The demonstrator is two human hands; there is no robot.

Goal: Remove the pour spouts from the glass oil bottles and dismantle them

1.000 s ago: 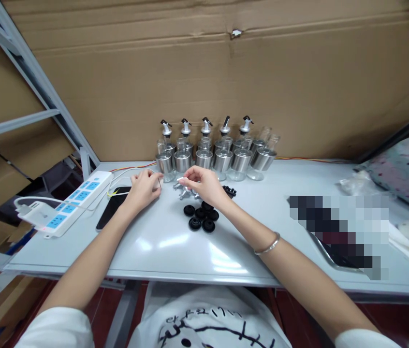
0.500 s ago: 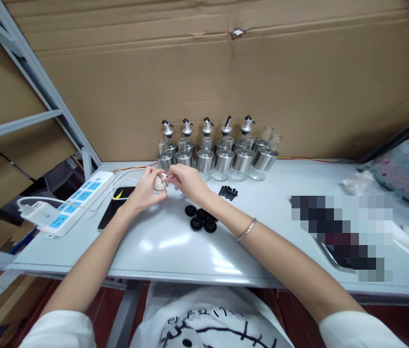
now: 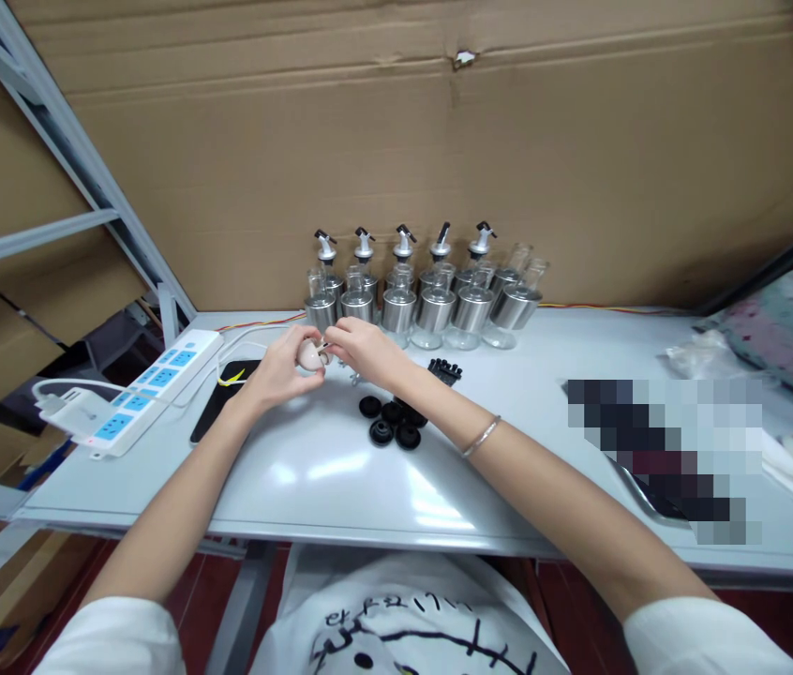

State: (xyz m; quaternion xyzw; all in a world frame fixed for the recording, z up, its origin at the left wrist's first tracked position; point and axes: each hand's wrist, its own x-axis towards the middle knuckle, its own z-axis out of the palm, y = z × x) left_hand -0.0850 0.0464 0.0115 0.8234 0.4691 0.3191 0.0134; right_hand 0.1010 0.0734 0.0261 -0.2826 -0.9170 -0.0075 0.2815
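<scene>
My left hand (image 3: 285, 373) is closed round a small rounded pale case (image 3: 309, 354) at the left middle of the table. Right beside it, my right hand (image 3: 361, 349) pinches something small and partly dark at the case, too small to make out. Several black round caps (image 3: 381, 431) lie below my right wrist. Small black parts (image 3: 444, 372) sit in a cluster beyond my right forearm. A few tiny clear pieces lie partly hidden under my right hand.
Behind my hands stand several glass bottles with steel sleeves (image 3: 437, 305), some topped with pourers (image 3: 403, 241). At left are a power strip (image 3: 150, 389) and a black phone (image 3: 210, 417). A plastic bag (image 3: 702, 356) and a blurred-out object lie at right.
My right hand has shifted very slightly at the pale case, and its forearm has moved a little, showing more of the small black parts. My left hand still holds the case.
</scene>
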